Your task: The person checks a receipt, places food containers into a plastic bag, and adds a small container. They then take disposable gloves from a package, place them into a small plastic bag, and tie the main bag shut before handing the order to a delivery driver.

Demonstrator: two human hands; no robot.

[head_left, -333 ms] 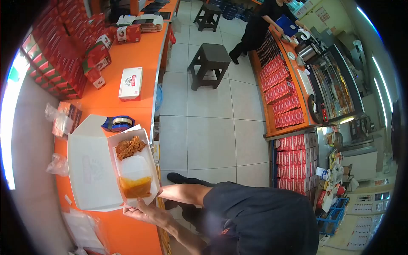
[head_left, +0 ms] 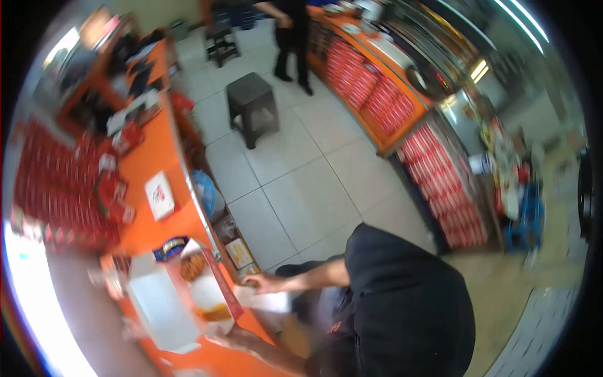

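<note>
An open cardboard meal box point(head_left: 233, 300) lies over the orange counter, lid folded out to the left. Inside are a piece of fried chicken point(head_left: 192, 268), a white wrapped portion point(head_left: 206, 291) and something orange-yellow point(head_left: 215, 312) at the lower end. My left hand point(head_left: 231, 339), blurred, grips the box's near end. Off the counter's edge, to the right of the box, my right hand point(head_left: 269, 283) is closed around something small and dark that I cannot make out. A white sheet-like thing point(head_left: 270, 300) shows just below it.
A blue tape dispenser point(head_left: 170, 249) touches the box's far side. Farther along the counter sit a closed white box point(head_left: 159, 195) and stacked red boxes point(head_left: 63, 188). A dark stool point(head_left: 252, 103) stands on the tiled floor. Another person point(head_left: 293, 44) is beside the opposite counter.
The view has turned and shifted. My right hand has left the box and moved beyond the counter's edge, while my left stays at the box. The box sits lower, and the other person has straightened up.
</note>
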